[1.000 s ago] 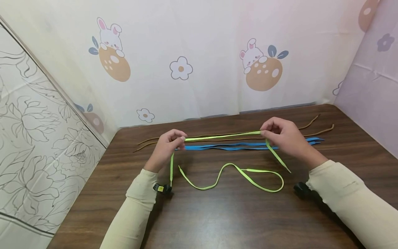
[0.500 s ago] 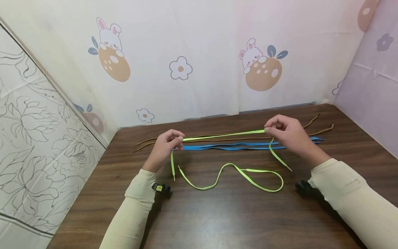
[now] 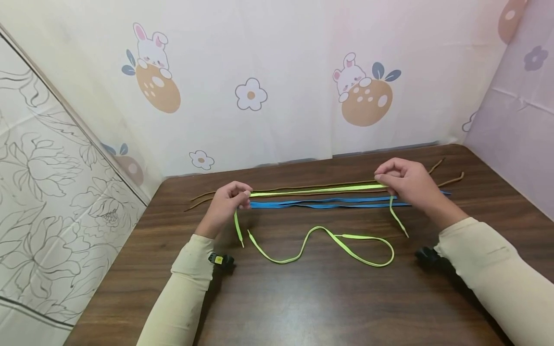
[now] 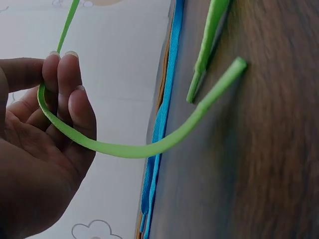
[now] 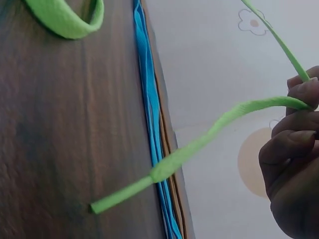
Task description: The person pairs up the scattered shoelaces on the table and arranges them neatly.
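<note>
A neon-green shoelace (image 3: 316, 191) is stretched nearly straight between my two hands, above the table. My left hand (image 3: 225, 204) pinches it between thumb and fingers close to one end, and a short tail hangs below. Near its other end my right hand (image 3: 407, 185) pinches it, with the tipped tail (image 5: 189, 149) dangling in the right wrist view. A second neon-green shoelace (image 3: 283, 262) lies in a wavy curve with a loop at its right, on the table in front of the hands.
Two blue shoelaces (image 3: 324, 203) lie side by side behind the loose green one. Farther back, two thin brown laces (image 3: 450, 181) run along the wooden table (image 3: 303, 307). A patterned wall covering (image 3: 294, 125) stands at the table's rear edge.
My right hand has moved to the right and the left hand slightly left, so the held green shoelace spans a wider gap. The loose laces have not moved.
</note>
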`<state>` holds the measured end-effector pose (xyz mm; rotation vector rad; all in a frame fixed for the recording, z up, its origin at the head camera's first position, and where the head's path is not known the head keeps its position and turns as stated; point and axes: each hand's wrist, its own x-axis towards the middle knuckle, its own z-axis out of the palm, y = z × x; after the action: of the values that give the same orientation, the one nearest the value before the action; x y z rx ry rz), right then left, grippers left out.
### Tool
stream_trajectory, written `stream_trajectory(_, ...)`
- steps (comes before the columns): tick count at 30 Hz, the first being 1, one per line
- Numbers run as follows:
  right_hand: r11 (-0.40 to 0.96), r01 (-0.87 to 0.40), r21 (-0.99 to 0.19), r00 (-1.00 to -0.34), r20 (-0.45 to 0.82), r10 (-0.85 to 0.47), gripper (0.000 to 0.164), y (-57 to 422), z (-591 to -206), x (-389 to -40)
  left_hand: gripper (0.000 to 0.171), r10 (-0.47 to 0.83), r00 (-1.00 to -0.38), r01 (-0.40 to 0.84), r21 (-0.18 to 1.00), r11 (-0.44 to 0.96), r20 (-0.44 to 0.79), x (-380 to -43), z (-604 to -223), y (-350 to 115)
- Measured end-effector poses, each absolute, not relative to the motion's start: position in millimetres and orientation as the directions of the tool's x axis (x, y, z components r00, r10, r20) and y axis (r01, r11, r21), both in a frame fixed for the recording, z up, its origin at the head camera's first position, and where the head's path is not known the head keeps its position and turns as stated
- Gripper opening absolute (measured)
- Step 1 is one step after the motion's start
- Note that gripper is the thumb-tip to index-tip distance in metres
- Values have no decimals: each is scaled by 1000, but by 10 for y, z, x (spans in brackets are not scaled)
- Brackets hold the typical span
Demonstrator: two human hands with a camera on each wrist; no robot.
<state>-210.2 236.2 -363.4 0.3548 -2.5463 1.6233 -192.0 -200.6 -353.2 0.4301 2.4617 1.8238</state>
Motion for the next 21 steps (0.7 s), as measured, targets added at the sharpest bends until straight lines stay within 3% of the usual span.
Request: stream_trajectory(21, 583, -116, -804, -993, 95, -66, 40, 2633, -3606, -2122, 31, 218, -971, 163, 941, 297, 100, -2113, -3828, -2134)
